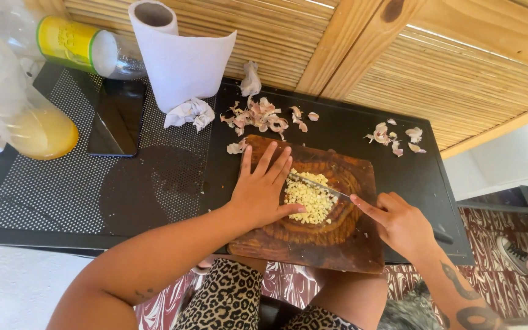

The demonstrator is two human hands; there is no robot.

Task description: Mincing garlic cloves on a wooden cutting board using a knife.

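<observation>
The left hand [263, 190] lies flat, fingers spread, steadying the knife [320, 185] tip over chopped garlic [308, 200] on the wooden board [343, 244]; the right hand [402, 223] grips the handle at 3 o'clock. Garlic skins [258, 116] sit at 12.

Knife [319, 184]: handle buried in the right hand [401, 223], only the blade shows; can't tell the grip past the index finger along the spine. Left hand [263, 186] covers part of the cutting board [337, 244] and the near edge of the chopped garlic [308, 198]. Clear bottle [13, 104] cut off by the left and top edges. Paper towel roll [175, 55] clipped at the top. Shoe [514, 253] at right: wearer out of frame. Bench [62, 195] front edge hidden by the forearms.
</observation>
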